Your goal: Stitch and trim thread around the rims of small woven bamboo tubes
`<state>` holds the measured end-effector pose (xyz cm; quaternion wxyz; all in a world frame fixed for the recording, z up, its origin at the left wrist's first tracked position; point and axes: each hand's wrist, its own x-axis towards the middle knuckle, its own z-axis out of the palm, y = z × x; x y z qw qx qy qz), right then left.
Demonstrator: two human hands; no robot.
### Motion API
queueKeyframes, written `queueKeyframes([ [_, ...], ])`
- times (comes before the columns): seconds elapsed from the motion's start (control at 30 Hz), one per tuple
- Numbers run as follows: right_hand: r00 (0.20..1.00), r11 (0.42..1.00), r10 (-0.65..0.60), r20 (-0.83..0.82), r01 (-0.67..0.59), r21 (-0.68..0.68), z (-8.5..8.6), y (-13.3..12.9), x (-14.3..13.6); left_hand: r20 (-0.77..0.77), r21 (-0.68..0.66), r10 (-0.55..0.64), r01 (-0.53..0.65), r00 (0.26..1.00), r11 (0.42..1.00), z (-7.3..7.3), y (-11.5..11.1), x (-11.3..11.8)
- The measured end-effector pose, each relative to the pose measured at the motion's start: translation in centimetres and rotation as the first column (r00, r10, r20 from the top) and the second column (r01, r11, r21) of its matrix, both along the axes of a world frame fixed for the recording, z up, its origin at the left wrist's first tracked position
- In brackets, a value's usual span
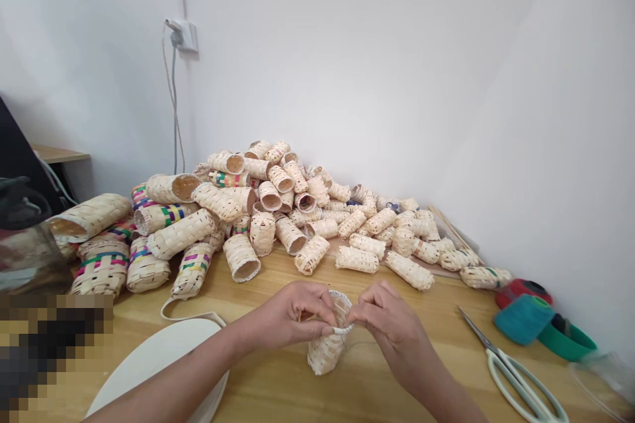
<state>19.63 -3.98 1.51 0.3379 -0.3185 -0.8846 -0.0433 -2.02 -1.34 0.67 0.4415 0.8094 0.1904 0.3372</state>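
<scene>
A small cylinder basket of pale woven strips stands tilted in front of me on the wooden table, its mouth facing up. A white cord or binding runs along its rim. My left hand is closed on the near left part of that rim, thumb outside and fingers reaching over the edge. At the right side of the rim, my right hand is pinched shut with its fingertips touching the edge; what they hold is hidden. A thin thread shows faintly beside the basket, under my right hand.
A large pile of woven baskets, some with coloured bands, lies against the wall. Scissors rest at the right near a blue thread spool and a green ring-shaped roll. A flat white coil of strip lies beneath my left forearm.
</scene>
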Motion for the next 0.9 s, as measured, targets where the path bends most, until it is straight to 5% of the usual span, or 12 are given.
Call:
queueKeyframes([
  [0.6, 0.994, 0.996, 0.086, 0.067, -0.088, 0.026, 1.1, -0.3, -0.6, 0.013, -0.004, -0.019, 0.019, 1.0, 1.0, 0.4, -0.6, 0.3],
  [0.9, 0.997, 1.0, 0.003, -0.078, -0.004, -0.006, -0.6, 0.0, -0.5, 0.049, 0.001, 0.072, -0.072, 0.996, 0.997, 0.0, 0.0, 0.5],
])
